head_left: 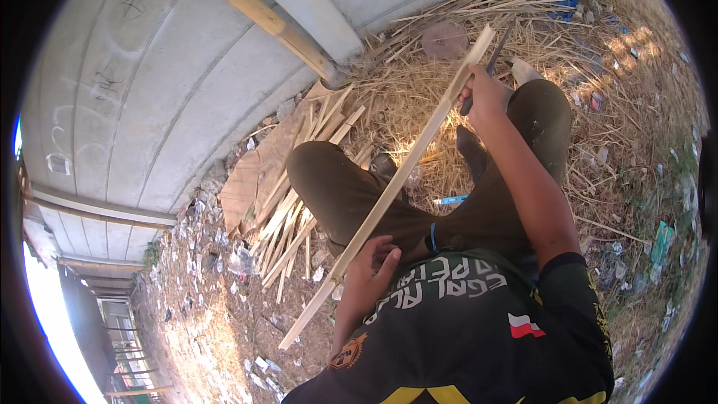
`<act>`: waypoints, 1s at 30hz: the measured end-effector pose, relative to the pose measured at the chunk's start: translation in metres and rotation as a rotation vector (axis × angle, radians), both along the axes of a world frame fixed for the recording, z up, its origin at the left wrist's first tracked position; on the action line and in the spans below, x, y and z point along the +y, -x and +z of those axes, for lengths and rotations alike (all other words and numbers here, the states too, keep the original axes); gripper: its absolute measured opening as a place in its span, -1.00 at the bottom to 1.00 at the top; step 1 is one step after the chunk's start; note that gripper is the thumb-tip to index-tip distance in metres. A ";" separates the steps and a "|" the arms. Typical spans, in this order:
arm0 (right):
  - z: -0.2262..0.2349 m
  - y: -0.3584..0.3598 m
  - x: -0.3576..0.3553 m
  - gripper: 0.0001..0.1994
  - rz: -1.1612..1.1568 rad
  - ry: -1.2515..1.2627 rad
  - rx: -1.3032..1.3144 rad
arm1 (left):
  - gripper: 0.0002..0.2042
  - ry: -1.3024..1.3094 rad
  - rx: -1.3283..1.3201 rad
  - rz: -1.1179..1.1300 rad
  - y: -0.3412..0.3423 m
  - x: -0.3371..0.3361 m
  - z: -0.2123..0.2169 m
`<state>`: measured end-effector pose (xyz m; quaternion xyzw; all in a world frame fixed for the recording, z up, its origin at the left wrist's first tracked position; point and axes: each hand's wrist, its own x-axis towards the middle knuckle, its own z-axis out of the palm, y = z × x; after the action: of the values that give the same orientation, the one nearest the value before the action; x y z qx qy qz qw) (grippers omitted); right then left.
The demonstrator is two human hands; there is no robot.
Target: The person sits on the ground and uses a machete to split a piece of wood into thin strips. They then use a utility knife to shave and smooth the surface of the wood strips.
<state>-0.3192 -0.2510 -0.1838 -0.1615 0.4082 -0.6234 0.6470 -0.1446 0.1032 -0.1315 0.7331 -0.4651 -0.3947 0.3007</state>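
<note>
A long, pale bamboo strip (407, 168) runs slantwise across my lap, from the far right down to the near left. My right hand (488, 95) is closed at its far part, gripping a dark-bladed knife (498, 51) alongside the strip. The blade points away from me, close to the strip's far end. Near the other end, my left hand (372, 271) curls against the strip with bent fingers, some of them partly hidden. My bent knees, in dark trousers (336, 187), are spread on either side beneath the strip.
Split bamboo strips (288, 243) lie piled on a brown sheet (250, 179) at left. Shavings (434, 131) cover the ground ahead, with a round reddish-brown object (445, 40) and more strips (479, 4) beyond. A grey panel wall (149, 90) and bamboo pole (262, 11) rise at left.
</note>
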 end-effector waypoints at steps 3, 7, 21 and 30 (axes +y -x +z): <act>-0.005 0.002 -0.006 -0.76 0.032 -0.085 -0.087 | -0.49 0.099 0.212 0.165 -0.005 -0.001 -0.017; -0.011 0.004 -0.010 -0.76 0.022 -0.134 -0.114 | -0.40 0.000 0.421 0.192 -0.018 -0.011 -0.007; -0.025 0.024 -0.031 -0.79 0.040 -0.169 -0.337 | -0.45 0.383 0.798 0.506 -0.027 -0.022 -0.021; -0.038 0.020 -0.032 -0.79 0.226 -0.411 -0.409 | -0.64 1.236 0.396 0.556 -0.065 -0.036 0.000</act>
<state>-0.3397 -0.2826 -0.2217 0.0572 0.3667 -0.4715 0.8000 -0.0795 0.0675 -0.1311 0.4342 -0.3362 -0.0930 0.8305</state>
